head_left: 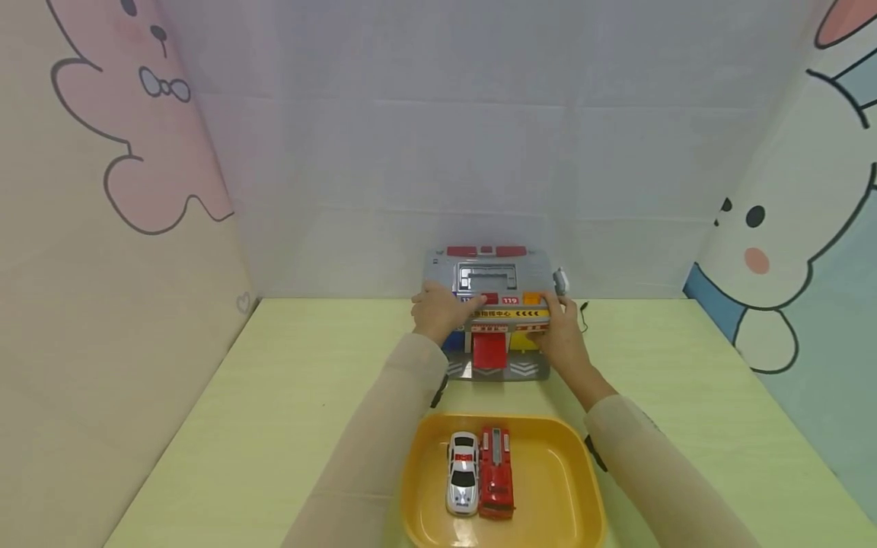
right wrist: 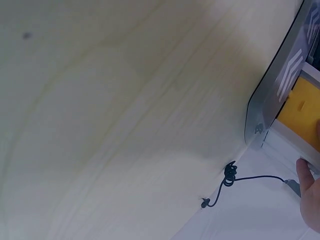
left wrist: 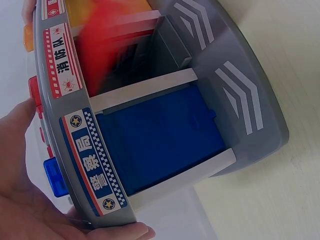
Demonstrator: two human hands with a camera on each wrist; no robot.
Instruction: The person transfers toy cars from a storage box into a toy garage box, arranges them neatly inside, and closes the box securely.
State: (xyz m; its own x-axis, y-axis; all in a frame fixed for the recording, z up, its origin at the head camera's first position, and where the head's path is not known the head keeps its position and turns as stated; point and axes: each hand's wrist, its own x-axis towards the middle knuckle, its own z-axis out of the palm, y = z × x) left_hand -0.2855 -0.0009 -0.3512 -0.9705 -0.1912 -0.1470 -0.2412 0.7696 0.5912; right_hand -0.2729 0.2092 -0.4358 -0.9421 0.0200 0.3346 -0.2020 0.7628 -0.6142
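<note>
A grey toy garage stands against the back wall, with a blue door, a red door and a yellow door. The red door is swung out from its bay and looks blurred in the left wrist view. My left hand grips the garage's left end, its thumb at the red button and fingers bent under the roof edge. At the other end, my right hand holds the side of the roof, mostly out of frame in the right wrist view. The blue and yellow doors are down.
Nearer me, a yellow tray holds a white police car and a red fire truck side by side. A small grey handset hangs at the garage's right, with a black cord by the table's back edge.
</note>
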